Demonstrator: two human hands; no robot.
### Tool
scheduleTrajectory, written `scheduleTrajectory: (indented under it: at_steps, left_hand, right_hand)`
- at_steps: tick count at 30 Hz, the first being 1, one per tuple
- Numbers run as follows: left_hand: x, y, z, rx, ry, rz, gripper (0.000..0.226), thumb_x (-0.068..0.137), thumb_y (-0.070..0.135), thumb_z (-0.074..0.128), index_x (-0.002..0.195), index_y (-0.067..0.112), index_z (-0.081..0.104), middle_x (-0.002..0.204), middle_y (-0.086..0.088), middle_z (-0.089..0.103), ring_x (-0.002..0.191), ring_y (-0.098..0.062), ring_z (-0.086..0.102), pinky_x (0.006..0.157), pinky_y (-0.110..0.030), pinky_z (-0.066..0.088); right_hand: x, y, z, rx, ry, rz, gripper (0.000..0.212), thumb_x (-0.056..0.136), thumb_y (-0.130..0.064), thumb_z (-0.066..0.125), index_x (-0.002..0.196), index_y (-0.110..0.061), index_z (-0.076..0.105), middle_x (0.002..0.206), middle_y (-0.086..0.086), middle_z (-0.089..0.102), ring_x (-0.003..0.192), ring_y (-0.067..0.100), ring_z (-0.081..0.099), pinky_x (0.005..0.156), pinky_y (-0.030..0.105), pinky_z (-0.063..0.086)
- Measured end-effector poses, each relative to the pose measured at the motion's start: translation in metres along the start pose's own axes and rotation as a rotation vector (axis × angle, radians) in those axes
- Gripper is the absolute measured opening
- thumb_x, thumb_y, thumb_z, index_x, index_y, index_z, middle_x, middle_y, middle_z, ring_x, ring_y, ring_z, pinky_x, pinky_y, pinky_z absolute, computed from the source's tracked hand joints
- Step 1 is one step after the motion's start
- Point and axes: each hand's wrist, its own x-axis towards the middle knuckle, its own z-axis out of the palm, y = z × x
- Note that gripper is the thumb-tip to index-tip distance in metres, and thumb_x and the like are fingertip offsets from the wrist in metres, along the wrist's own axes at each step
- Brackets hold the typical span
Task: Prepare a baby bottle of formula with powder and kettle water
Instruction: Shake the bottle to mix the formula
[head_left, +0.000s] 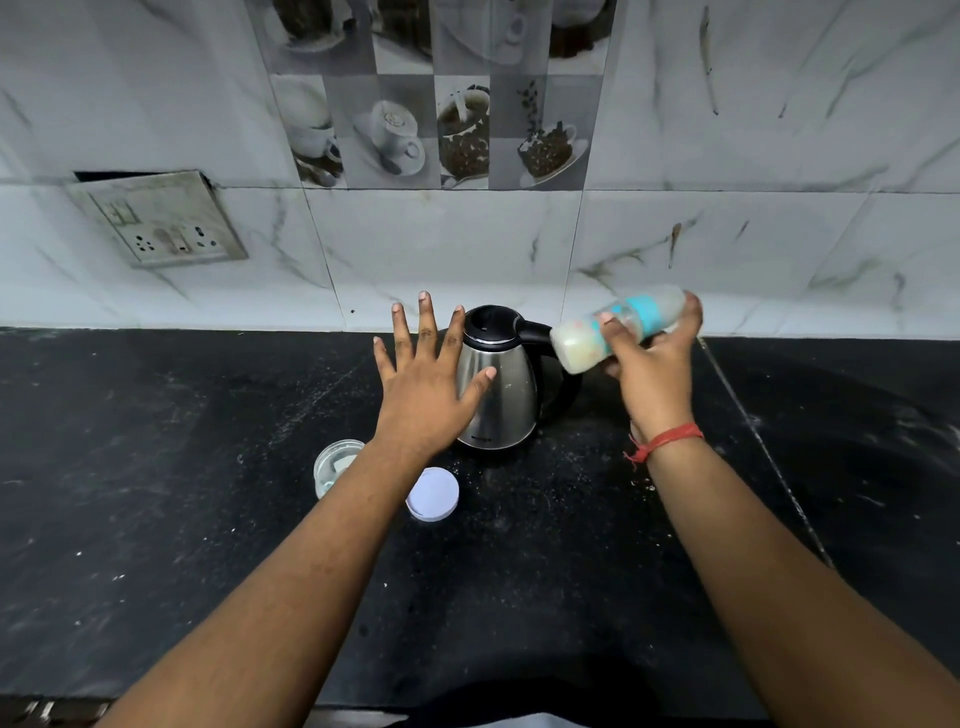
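My right hand (652, 366) grips the baby bottle (587, 340), which lies nearly sideways in the air with milky liquid at its left end and a blue band near its right end; the bottle looks blurred. A steel kettle (506, 400) with a black lid and handle stands on the black counter (156, 467) just below and left of the bottle. My left hand (428, 379) hovers with its fingers spread in front of the kettle's left side, holding nothing. An open clear powder jar (335, 465) stands left of my left forearm, and its white lid (432, 493) lies beside the forearm on the right.
A marble-tiled wall rises behind the counter, with a wall socket plate (158, 221) at the upper left. A seam in the counter (763, 447) runs diagonally on the right. White powder specks dot the counter around the kettle.
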Motion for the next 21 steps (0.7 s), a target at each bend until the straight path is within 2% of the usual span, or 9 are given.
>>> scheduleTrajectory:
  at_steps: [1,4,5,7,9,12,14,17,21]
  left_hand:
    - [0.000,0.000,0.000,0.004,-0.001,0.003,0.082,0.096,0.075,0.020,0.163,0.034,-0.005,0.170,-0.005,-0.024,0.154,-0.034,-0.027,0.120,-0.065,-0.007]
    - [0.001,0.000,-0.002,0.009,0.002,0.017,0.083,0.095,0.076,0.017,0.163,0.034,-0.005,0.170,-0.005,-0.025,0.154,-0.034,-0.028,0.120,-0.065,-0.008]
    - [0.002,-0.001,-0.003,0.011,0.009,0.019,0.082,0.095,0.076,0.016,0.163,0.034,-0.005,0.170,-0.004,-0.025,0.154,-0.034,-0.028,0.120,-0.065,-0.008]
    - [0.002,-0.002,-0.005,0.013,0.016,0.018,0.081,0.096,0.075,0.017,0.164,0.034,-0.004,0.170,-0.004,-0.025,0.154,-0.034,-0.027,0.120,-0.065,-0.008]
    - [0.003,-0.002,-0.005,0.025,0.014,0.020,0.081,0.097,0.074,0.016,0.164,0.035,-0.004,0.170,-0.004,-0.024,0.154,-0.034,-0.027,0.121,-0.066,-0.007]
    - [0.004,-0.003,-0.005,0.057,0.016,0.047,0.080,0.097,0.074,0.013,0.164,0.034,-0.005,0.170,-0.005,-0.024,0.154,-0.035,-0.027,0.121,-0.067,-0.008]
    - [0.005,-0.004,-0.005,0.065,0.026,0.054,0.079,0.098,0.074,0.013,0.164,0.033,-0.003,0.170,-0.005,-0.024,0.155,-0.035,-0.026,0.120,-0.067,-0.009]
    - [0.005,-0.004,-0.004,0.080,0.025,0.050,0.079,0.099,0.074,0.012,0.164,0.033,-0.004,0.170,-0.006,-0.023,0.155,-0.035,-0.026,0.120,-0.066,-0.011]
    - [0.006,-0.004,-0.001,0.102,0.024,0.070,0.079,0.098,0.074,0.008,0.164,0.033,-0.005,0.170,-0.006,-0.023,0.155,-0.034,-0.026,0.121,-0.066,-0.012]
  right_hand:
    - [-0.002,-0.001,0.002,-0.049,-0.014,-0.023,0.096,0.079,-0.031,0.081,0.150,-0.043,0.018,0.120,-0.001,0.063,0.102,0.016,0.070,0.088,0.043,0.060]
    - [-0.010,0.010,0.001,-0.329,-0.437,0.007,0.096,0.079,-0.018,0.084,0.149,-0.045,0.024,0.121,0.002,0.065,0.101,0.016,0.070,0.090,0.035,0.058]
    - [-0.008,0.009,0.000,-0.317,-0.436,0.012,0.094,0.079,-0.016,0.084,0.148,-0.045,0.028,0.121,0.004,0.065,0.103,0.017,0.069,0.086,0.033,0.058]
    - [-0.003,0.004,-0.004,-0.074,-0.201,0.084,0.088,0.084,-0.013,0.078,0.150,-0.041,0.026,0.122,0.005,0.063,0.106,0.020,0.069,0.076,0.032,0.060]
    - [-0.003,0.006,-0.002,-0.033,-0.046,0.047,0.089,0.087,-0.016,0.076,0.152,-0.038,0.019,0.121,0.001,0.061,0.105,0.019,0.069,0.076,0.036,0.062]
    - [-0.011,0.011,0.001,-0.281,-0.371,0.008,0.093,0.080,-0.016,0.083,0.150,-0.042,0.026,0.118,-0.001,0.063,0.103,0.016,0.068,0.090,0.040,0.059]
    - [-0.005,0.008,-0.001,-0.251,-0.340,0.011,0.092,0.079,-0.018,0.084,0.148,-0.045,0.029,0.118,0.000,0.064,0.099,0.013,0.070,0.085,0.035,0.060]
    - [0.003,0.003,0.001,-0.073,-0.017,0.004,0.092,0.085,-0.022,0.078,0.152,-0.041,0.018,0.125,0.002,0.062,0.096,0.012,0.072,0.078,0.036,0.062]
    - [-0.007,0.003,0.007,-0.358,-0.326,-0.065,0.099,0.069,-0.039,0.085,0.146,-0.055,0.025,0.116,-0.005,0.065,0.097,0.008,0.069,0.085,0.031,0.057]
